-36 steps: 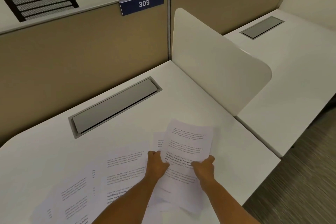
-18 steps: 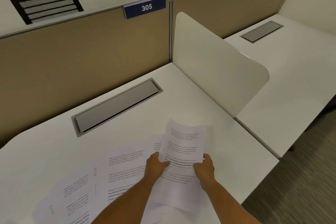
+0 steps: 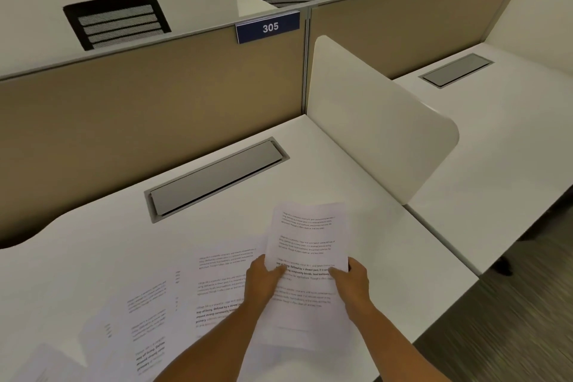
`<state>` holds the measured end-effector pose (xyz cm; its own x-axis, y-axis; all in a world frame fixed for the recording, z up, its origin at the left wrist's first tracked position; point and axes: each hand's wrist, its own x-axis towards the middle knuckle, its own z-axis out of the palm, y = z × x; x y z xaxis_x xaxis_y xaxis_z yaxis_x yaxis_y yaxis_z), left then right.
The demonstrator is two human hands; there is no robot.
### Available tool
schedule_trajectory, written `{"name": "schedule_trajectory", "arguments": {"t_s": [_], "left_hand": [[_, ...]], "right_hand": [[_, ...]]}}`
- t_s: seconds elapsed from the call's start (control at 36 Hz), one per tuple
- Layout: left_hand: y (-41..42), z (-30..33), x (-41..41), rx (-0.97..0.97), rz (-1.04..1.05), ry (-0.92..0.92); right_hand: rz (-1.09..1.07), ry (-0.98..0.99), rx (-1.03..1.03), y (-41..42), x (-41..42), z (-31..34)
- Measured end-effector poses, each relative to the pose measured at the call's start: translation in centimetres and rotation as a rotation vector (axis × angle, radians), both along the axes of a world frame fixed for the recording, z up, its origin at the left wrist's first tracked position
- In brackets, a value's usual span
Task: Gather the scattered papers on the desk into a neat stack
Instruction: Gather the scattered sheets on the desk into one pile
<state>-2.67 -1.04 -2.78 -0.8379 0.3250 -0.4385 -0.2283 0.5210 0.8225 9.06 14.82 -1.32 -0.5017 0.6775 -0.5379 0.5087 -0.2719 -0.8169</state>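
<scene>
A small bundle of white printed paper sheets (image 3: 307,260) is sitting low and right of centre in the frame, both hands clamping it by its side edges: the left hand (image 3: 262,284) is pinching the left edge with its thumb lying over the print, and the right hand (image 3: 352,284) is pinching the right edge likewise. More white printed sheets (image 3: 173,304) are lying fanned and overlapping on the white desk top (image 3: 108,242) to the lower left (their bold lines are legible, the rest is blurred). Beyond them, a grey rectangular cable hatch (image 3: 217,178) is sitting flush in the desk. A white rounded divider panel (image 3: 372,121) is standing to the right, and a blue plate reading 305 (image 3: 268,28) is hanging on the tan partition wall (image 3: 139,108) at upper centre.
</scene>
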Motion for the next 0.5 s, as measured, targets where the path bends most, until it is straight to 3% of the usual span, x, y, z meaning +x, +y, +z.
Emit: {"name": "schedule_trajectory", "arguments": {"t_s": [0.22, 0.5], "left_hand": [[-2.0, 0.7, 0.5, 0.172, 0.15, -0.121], [-2.9, 0.3, 1.8, 0.104, 0.176, -0.115]], "right_hand": [[0.044, 0.034, 0.04, 0.2, -0.3, 1.1], [0.109, -0.033, 0.051, -0.6, -0.3, 0.3]]}}
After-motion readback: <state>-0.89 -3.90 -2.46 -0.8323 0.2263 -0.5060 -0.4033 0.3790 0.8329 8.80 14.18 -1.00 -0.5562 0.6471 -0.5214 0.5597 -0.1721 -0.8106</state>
